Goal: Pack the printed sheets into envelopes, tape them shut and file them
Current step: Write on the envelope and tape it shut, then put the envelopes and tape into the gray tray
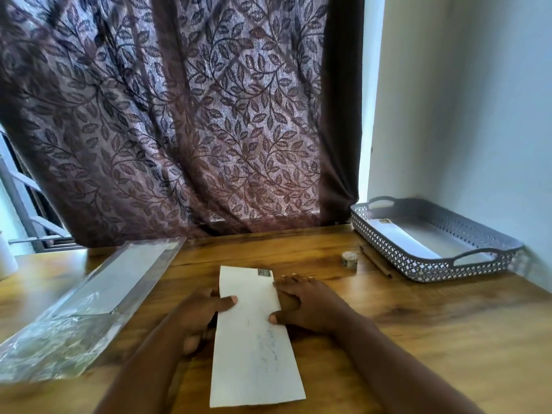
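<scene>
Our left hand (pixel 206 312) and right hand (pixel 304 306) pinch the envelope's (pixel 254 348) long edges; bare wooden table (pixel 433 339) lies right.

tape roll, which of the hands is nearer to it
Right. The right hand grips the envelope's right edge, just below-left of the tape roll; the left hand is across the envelope.

envelope (pixel 254 339) on table (pixel 418 339), tray (pixel 448 264) right
</scene>
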A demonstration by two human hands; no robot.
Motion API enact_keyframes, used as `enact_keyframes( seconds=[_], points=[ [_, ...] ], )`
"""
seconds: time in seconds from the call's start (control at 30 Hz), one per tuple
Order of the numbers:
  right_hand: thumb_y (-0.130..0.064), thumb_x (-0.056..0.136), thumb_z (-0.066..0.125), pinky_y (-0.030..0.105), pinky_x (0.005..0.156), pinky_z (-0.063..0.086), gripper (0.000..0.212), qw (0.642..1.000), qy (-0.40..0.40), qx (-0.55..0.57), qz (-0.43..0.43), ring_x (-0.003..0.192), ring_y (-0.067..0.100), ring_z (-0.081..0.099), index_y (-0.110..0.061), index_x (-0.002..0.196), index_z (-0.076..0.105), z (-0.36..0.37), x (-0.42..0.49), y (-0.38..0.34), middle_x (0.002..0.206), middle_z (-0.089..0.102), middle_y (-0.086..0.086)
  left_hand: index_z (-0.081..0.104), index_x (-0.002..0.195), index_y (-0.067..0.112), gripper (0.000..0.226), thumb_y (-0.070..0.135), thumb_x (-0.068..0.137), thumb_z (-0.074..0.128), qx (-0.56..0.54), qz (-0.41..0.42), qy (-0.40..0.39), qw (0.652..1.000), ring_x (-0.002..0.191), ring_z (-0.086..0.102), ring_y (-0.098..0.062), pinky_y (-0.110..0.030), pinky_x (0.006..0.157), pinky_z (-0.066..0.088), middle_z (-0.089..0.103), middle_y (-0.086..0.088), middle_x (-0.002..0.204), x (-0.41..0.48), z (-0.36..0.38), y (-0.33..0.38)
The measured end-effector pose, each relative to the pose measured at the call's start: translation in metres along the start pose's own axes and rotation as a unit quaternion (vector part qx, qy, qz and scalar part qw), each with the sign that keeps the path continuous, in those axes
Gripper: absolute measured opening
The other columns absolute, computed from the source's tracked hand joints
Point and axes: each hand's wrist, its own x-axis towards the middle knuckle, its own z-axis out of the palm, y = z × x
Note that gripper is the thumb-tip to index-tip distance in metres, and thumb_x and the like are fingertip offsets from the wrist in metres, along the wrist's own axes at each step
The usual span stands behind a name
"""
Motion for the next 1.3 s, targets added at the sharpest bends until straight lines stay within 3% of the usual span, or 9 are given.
enact_keyframes(
  seconds=[0.13,0.23,0.3,0.4,0.6,0.83,1.0,1.13,1.3],
  points=[
    [-0.049,0.089,0.07,0.032,0.11,0.039,0.069,0.984,0.091,0.152,0.035,0.139,0.021,0.047,-0.024,0.149,0.047,-0.007,-0.015,-0.007,0.153,0.05,-0.003,0.061,0.121,0.01,0.028,0.01,0.094,0.067,-0.087,0.018,0.018,0.996,0.096,0.073,-0.034,-0.049,0.076,0.061,0.076,-0.012,0.106,-0.002,0.011,-0.005],
    [-0.039,0.086,0.078,0.026,0.095,0.054,0.052,0.924,0.147,0.349,0.055,0.115,0.013,0.066,-0.02,0.132,0.065,-0.011,-0.03,-0.01,0.126,0.071,-0.007,0.06,0.111,0.013,0.015,0.007,0.097,0.061,-0.159,0.052,0.052,0.985,0.101,0.067,-0.035,-0.045,0.075,0.056,0.072,-0.013,0.11,-0.001,0.018,0.004],
    [-0.039,0.085,0.077,0.035,0.079,0.061,0.044,0.898,0.106,0.418,0.089,0.096,0.016,0.073,-0.019,0.124,0.069,-0.014,-0.041,-0.006,0.111,0.076,-0.002,0.06,0.104,0.013,0.01,0.007,0.097,0.062,-0.194,0.066,0.084,0.975,0.099,0.066,-0.034,-0.045,0.076,0.055,0.07,-0.013,0.109,0.003,0.023,0.009],
    [-0.026,0.094,0.07,0.028,0.054,0.056,0.036,0.878,0.022,0.463,0.116,0.071,0.022,0.075,-0.009,0.126,0.063,-0.017,-0.063,0.001,0.097,0.078,0.007,0.061,0.103,0.013,0.01,0.008,0.095,0.065,-0.213,0.079,0.121,0.966,0.098,0.068,-0.035,-0.054,0.088,0.055,0.071,-0.013,0.109,0.009,0.037,0.015],
    [-0.011,0.096,0.067,0.051,0.072,0.064,0.024,0.849,0.113,0.484,0.179,0.076,0.035,0.077,-0.004,0.118,0.061,-0.028,-0.084,0.035,0.1,0.075,0.017,0.06,0.112,0.012,0.018,0.01,0.095,0.064,-0.236,0.093,0.097,0.962,0.1,0.069,-0.032,-0.054,0.091,0.056,0.072,-0.011,0.109,0.008,0.09,0.021],
    [-0.002,0.093,0.068,0.052,0.067,0.063,0.013,0.82,0.266,0.468,0.195,0.062,0.032,0.074,0.0,0.105,0.067,-0.046,-0.102,0.077,0.091,0.076,0.018,0.058,0.126,0.023,0.026,0.024,0.1,0.059,-0.227,0.123,-0.031,0.966,0.107,0.068,-0.025,-0.039,0.076,0.056,0.074,0.0,0.113,0.003,0.152,0.031],
    [0.003,0.093,0.066,0.033,0.057,0.062,0.011,0.725,0.346,0.567,0.185,0.057,0.028,0.07,0.002,0.102,0.071,-0.072,-0.116,0.109,0.088,0.075,0.025,0.065,0.111,0.015,0.028,0.037,0.103,0.051,-0.261,0.144,-0.1,0.949,0.072,0.073,-0.027,-0.039,0.061,0.058,0.077,-0.008,0.084,-0.003,0.2,0.045],
    [0.007,0.096,0.057,0.039,0.066,0.064,0.012,0.708,0.405,0.542,0.2,0.061,0.028,0.073,0.003,0.097,0.068,-0.1,-0.121,0.143,0.087,0.074,0.023,0.059,0.117,0.011,0.028,0.034,0.104,0.05,-0.23,0.161,-0.149,0.948,0.066,0.069,-0.03,-0.034,0.058,0.056,0.075,-0.019,0.091,0.003,0.237,0.054],
    [0.015,0.092,0.051,0.038,0.064,0.064,0.016,0.707,0.453,0.487,0.239,0.059,0.031,0.074,0.007,0.088,0.064,-0.139,-0.112,0.185,0.083,0.068,0.024,0.051,0.116,0.003,0.018,0.004,0.099,0.056,-0.201,0.195,-0.165,0.946,0.049,0.058,-0.024,-0.025,0.045,0.043,0.067,-0.024,0.08,0.01,0.268,0.061]
  ],
)
